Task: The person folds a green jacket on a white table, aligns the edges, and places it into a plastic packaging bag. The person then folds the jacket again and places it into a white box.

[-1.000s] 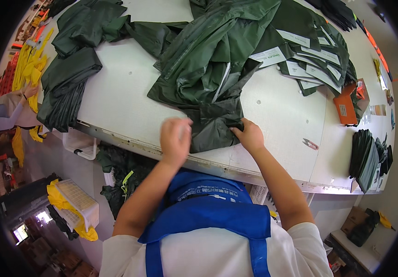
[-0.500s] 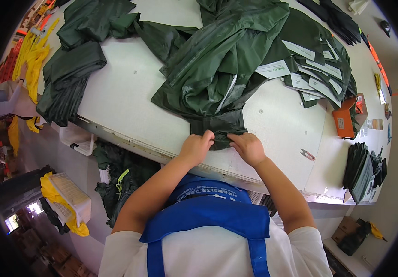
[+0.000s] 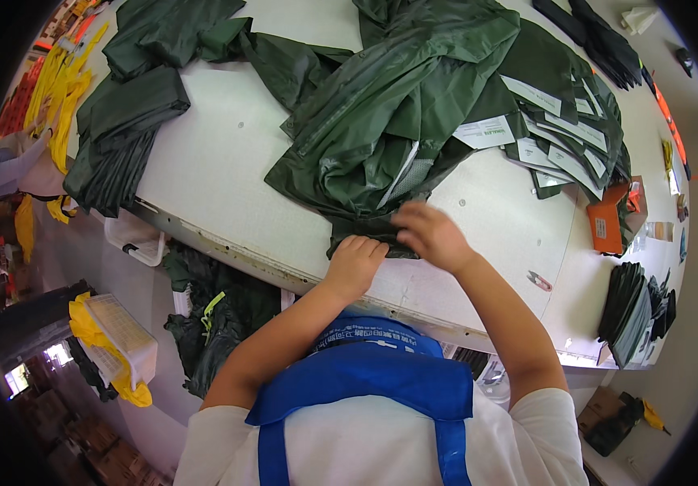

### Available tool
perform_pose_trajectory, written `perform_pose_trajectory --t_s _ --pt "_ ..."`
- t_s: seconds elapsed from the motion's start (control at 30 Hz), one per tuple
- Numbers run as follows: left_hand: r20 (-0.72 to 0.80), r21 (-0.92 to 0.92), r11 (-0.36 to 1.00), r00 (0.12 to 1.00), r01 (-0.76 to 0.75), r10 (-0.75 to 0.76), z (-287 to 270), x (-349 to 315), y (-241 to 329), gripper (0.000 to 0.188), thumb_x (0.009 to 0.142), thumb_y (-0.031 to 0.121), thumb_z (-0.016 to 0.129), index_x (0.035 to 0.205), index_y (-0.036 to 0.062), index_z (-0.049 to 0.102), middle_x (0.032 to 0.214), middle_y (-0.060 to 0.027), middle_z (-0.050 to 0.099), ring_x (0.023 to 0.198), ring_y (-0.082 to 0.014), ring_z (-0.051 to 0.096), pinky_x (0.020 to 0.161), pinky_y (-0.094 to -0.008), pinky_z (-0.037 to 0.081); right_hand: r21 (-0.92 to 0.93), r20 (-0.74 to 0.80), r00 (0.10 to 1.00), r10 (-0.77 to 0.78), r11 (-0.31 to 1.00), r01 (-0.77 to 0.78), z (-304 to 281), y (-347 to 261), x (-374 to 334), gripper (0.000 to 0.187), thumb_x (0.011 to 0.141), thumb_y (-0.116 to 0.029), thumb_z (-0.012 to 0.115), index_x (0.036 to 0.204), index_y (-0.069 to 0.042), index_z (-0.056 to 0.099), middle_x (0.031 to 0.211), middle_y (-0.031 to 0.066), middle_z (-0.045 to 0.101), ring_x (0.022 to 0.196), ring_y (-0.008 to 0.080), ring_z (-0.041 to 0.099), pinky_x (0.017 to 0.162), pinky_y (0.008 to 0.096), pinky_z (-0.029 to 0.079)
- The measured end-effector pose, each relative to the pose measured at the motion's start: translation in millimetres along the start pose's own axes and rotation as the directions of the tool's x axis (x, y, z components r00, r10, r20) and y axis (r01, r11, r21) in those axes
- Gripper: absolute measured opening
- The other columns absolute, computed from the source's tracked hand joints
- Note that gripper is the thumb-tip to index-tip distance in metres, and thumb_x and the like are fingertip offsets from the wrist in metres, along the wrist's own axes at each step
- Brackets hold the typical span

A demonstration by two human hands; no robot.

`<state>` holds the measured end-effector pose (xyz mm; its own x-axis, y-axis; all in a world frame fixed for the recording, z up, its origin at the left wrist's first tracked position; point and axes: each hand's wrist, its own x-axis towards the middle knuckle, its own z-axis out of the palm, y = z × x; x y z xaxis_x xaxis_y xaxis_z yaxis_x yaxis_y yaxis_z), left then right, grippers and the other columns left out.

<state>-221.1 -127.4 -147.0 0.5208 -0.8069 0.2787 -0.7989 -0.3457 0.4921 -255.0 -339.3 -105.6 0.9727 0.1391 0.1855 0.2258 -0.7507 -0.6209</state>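
A dark green rain jacket (image 3: 381, 105) lies crumpled across the middle of the worktable, its narrow end toward me. A pale strip and a bit of mesh lining show in its folds. At the near end, my left hand (image 3: 357, 263) is closed on the edge of the fabric, fingers bent over it. Just to the right and a little higher, my right hand (image 3: 432, 236) has its fingers curled onto the same end of the jacket. The fabric under the right fingertips is partly hidden.
Folded green garments (image 3: 126, 134) are stacked at left, tagged ones (image 3: 563, 134) at right. Thread snips (image 3: 539, 281), an orange box (image 3: 608, 220) and dark folded pieces (image 3: 631, 312) lie on the table (image 3: 244, 194). A white basket (image 3: 134, 239) sits below; another person (image 3: 21, 166) is far left.
My right hand has moved up and inward over the jacket's near end, and the fabric there has folded shorter. My left hand has shifted slightly, its fingers now lying over the edge.
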Motion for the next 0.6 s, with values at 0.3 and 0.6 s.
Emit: perform_pose_trajectory --t_s 0.3,0.6 --pt "0.002 -0.025 1.000 1.000 -0.015 0.015 -2.6 -2.3 -4.0 0.021 0.078 0.010 0.063 0.098 0.0041 0.065 0.089 -0.0094 0.064 0.086 -0.0262 0.060 0.080 -0.0387 0.046 0.297 -0.114 0.773 0.624 0.764 -0.573 -27.1 44.0 15.3 0.018 0.085 -0.020 0.066 0.083 -0.002 0.063 0.079 0.0108 0.060 0.075 0.0276 0.061 0.068 0.0378 0.048" --pt "0.348 -0.184 0.924 0.901 0.336 -0.258 -7.1 28.9 -19.5 0.014 0.085 0.014 0.060 0.095 0.0066 0.053 0.072 -0.0129 0.062 0.078 -0.0341 0.061 0.072 -0.0436 0.044 -0.227 -0.006 0.995 -0.104 0.969 0.100 13.4 -16.9 -33.9 0.022 0.071 -0.017 0.074 0.091 -0.011 0.066 0.095 0.0046 0.062 0.095 0.0244 0.059 0.084 0.0363 0.046"
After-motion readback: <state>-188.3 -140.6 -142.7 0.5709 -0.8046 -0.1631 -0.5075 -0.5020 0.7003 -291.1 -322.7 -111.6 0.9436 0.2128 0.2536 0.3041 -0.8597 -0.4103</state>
